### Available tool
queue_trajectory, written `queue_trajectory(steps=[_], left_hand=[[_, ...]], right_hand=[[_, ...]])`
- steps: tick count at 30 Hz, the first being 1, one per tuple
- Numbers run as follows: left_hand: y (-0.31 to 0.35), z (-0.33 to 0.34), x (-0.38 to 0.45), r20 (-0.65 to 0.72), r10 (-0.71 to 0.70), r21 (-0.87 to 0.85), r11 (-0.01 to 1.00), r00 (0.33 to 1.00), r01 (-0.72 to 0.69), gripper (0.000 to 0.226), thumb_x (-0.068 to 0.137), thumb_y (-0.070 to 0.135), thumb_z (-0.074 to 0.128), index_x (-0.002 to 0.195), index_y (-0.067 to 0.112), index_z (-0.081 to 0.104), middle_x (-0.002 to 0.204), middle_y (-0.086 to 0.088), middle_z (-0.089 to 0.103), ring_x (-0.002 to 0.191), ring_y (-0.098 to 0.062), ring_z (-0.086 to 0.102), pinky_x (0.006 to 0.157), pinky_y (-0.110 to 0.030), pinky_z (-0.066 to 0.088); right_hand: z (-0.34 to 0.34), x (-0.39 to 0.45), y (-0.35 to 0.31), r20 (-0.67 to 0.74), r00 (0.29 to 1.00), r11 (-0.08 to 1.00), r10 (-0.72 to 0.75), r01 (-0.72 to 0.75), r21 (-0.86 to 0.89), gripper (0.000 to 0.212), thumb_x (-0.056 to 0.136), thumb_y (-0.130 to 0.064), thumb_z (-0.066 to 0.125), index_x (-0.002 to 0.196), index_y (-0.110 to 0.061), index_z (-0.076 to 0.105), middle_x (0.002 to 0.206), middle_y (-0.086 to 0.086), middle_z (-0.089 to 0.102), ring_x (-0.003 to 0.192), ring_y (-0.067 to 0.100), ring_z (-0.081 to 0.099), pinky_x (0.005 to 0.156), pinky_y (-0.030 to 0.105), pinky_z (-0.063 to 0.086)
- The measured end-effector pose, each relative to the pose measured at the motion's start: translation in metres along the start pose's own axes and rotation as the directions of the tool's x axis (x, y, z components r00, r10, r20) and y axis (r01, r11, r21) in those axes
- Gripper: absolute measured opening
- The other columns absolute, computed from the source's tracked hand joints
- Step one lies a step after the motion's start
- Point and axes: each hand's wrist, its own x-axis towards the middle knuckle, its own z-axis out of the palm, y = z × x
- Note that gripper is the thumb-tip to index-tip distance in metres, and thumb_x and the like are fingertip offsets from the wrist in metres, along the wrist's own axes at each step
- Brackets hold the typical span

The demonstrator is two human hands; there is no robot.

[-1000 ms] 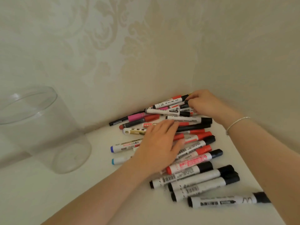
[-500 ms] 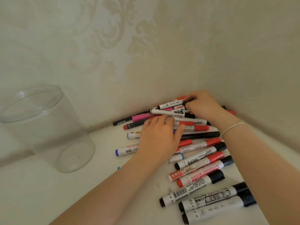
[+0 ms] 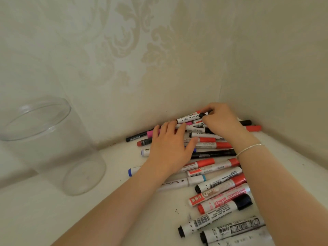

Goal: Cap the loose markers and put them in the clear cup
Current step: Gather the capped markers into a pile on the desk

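Several markers (image 3: 218,181) with red, black, blue and pink ends lie heaped in the corner of a white surface. My left hand (image 3: 170,148) rests flat on the heap, fingers straight and spread. At the back of the heap my right hand (image 3: 220,119) pinches the black-capped end of a white marker (image 3: 188,119). A silver bracelet (image 3: 250,149) circles my right wrist. The clear cup (image 3: 44,142) stands empty at the left, apart from the markers.
Patterned cream walls (image 3: 142,50) meet in a corner right behind the heap. The white surface (image 3: 53,219) stretches toward me at the lower left. A few dark specks lie on it near the front markers.
My left hand has slid farther back over the heap. My right hand has stayed at the back corner, closing on the marker's black end. The view has shifted closer.
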Motion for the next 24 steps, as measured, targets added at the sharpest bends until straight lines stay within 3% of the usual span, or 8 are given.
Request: queue_trajectory(steps=[2, 6, 9, 11, 14, 18, 24], left_hand=[[0.003, -0.002, 0.002, -0.075, 0.019, 0.005, 1.000, 0.997, -0.018, 0.072, 0.087, 0.060, 0.010, 0.132, 0.022, 0.053, 0.125, -0.004, 0.053, 0.118, -0.024, 0.044, 0.103, -0.041, 0.029], [0.007, -0.013, 0.005, -0.157, 0.033, -0.046, 0.998, 0.987, -0.041, 0.054, 0.097, 0.044, 0.019, 0.114, 0.019, 0.064, 0.099, 0.002, 0.055, 0.094, -0.018, 0.051, 0.083, -0.035, 0.035], [-0.011, -0.026, 0.015, -0.065, -0.110, -0.002, 0.994, 0.992, 0.110, 0.029, 0.098, 0.026, 0.039, 0.115, 0.016, 0.060, 0.107, -0.001, 0.052, 0.097, -0.019, 0.048, 0.080, -0.033, 0.034], [-0.024, -0.032, 0.017, 0.058, -0.212, 0.101, 0.973, 0.976, 0.206, 0.026, 0.093, 0.018, 0.044, 0.113, 0.014, 0.060, 0.116, -0.007, 0.053, 0.108, -0.025, 0.050, 0.085, -0.036, 0.038], [-0.028, -0.033, 0.014, 0.196, -0.233, 0.163, 0.966, 0.952, 0.203, 0.026, 0.091, 0.015, 0.044, 0.112, 0.015, 0.060, 0.116, -0.007, 0.055, 0.108, -0.027, 0.052, 0.084, -0.037, 0.038], [-0.027, -0.041, 0.018, 0.223, -0.200, 0.105, 0.978, 0.954, 0.181, 0.024, 0.091, 0.016, 0.047, 0.108, 0.019, 0.064, 0.105, -0.003, 0.061, 0.086, -0.022, 0.052, 0.074, -0.034, 0.038], [-0.039, -0.041, 0.019, 0.118, -0.229, 0.191, 0.960, 0.966, 0.204, 0.023, 0.092, 0.014, 0.052, 0.112, 0.011, 0.062, 0.110, -0.007, 0.055, 0.101, -0.026, 0.056, 0.074, -0.033, 0.040]], right_hand=[[0.003, 0.001, 0.000, 0.018, 1.000, 1.000, 0.001, -0.001, 0.000, 0.026, 0.085, 0.000, 0.051, 0.104, -0.010, 0.065, 0.068, -0.001, 0.052, 0.057, 0.010, 0.048, 0.047, 0.022, 0.036], [0.005, 0.003, 0.000, 0.042, 0.999, 1.000, -0.001, 0.001, -0.003, 0.029, 0.086, 0.000, 0.051, 0.110, -0.010, 0.065, 0.070, -0.001, 0.052, 0.059, 0.009, 0.048, 0.047, 0.019, 0.034], [0.005, 0.005, 0.000, 0.044, 0.999, 1.000, 0.006, -0.005, -0.028, 0.030, 0.086, -0.001, 0.051, 0.112, -0.011, 0.064, 0.074, -0.001, 0.053, 0.061, 0.009, 0.050, 0.048, 0.019, 0.034], [0.006, 0.006, 0.001, 0.049, 0.999, 0.999, 0.016, -0.014, -0.036, 0.031, 0.087, 0.000, 0.051, 0.113, -0.012, 0.063, 0.077, 0.000, 0.054, 0.062, 0.009, 0.050, 0.048, 0.019, 0.036], [0.008, 0.008, 0.001, 0.061, 0.998, 0.999, 0.014, -0.011, -0.046, 0.034, 0.086, 0.001, 0.050, 0.115, -0.012, 0.062, 0.085, 0.003, 0.056, 0.063, 0.009, 0.050, 0.048, 0.019, 0.035], [0.012, 0.008, -0.003, 0.057, 0.998, 0.998, -0.004, 0.007, -0.060, 0.034, 0.086, 0.001, 0.052, 0.116, -0.013, 0.059, 0.094, 0.004, 0.056, 0.065, 0.006, 0.049, 0.049, 0.017, 0.033], [0.018, 0.006, -0.008, 0.067, 0.997, 0.999, -0.028, 0.027, 0.022, 0.022, 0.083, 0.001, 0.060, 0.099, -0.013, 0.063, 0.089, 0.000, 0.060, 0.071, 0.006, 0.052, 0.055, 0.014, 0.037]])
